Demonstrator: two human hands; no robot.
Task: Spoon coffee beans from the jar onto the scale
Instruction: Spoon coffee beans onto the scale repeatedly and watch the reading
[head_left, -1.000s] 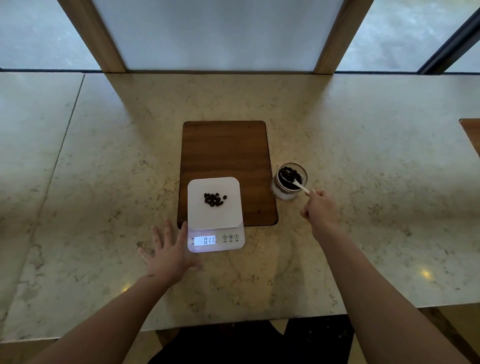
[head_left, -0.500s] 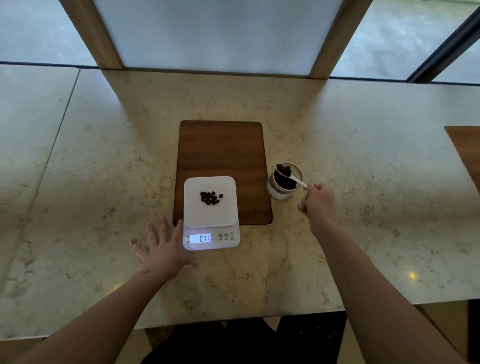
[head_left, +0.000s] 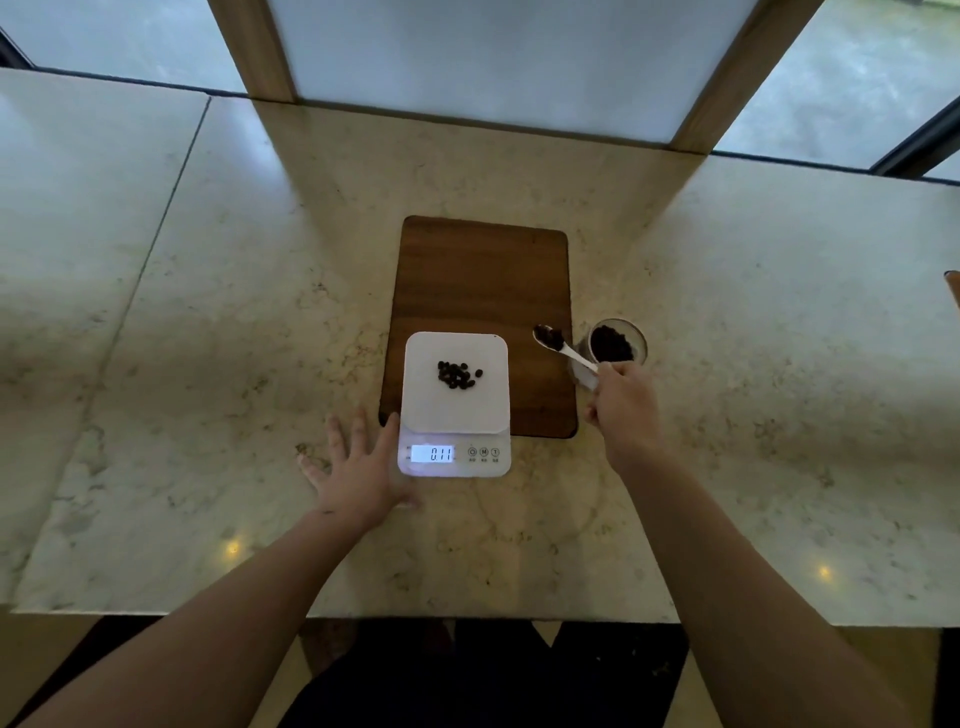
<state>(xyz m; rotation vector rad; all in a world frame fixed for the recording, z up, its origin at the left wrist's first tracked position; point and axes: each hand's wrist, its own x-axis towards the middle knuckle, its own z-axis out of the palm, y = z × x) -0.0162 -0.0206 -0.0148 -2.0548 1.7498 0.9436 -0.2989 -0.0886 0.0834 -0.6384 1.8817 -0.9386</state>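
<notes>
A white digital scale (head_left: 488, 415) sits at the near end of a wooden board, its display reading 0.11, with a small heap of coffee beans (head_left: 458, 374) on its platform. My right hand (head_left: 626, 410) grips the handle of a white spoon (head_left: 563, 349) whose bowl is loaded with beans and hangs above the board, between the scale and the glass jar (head_left: 615, 345) of beans. My left hand (head_left: 358, 467) lies flat on the counter with fingers spread, its thumb side against the scale's left front corner.
The dark wooden board (head_left: 485, 291) lies on a pale marble counter (head_left: 208, 338). A second wooden edge (head_left: 953, 286) shows at the far right. Wooden window posts rise behind the counter. The counter's front edge runs just below my forearms.
The spoon has come up out of the jar with beans and moved left over the board, toward the scale. My left hand has stayed by the scale.
</notes>
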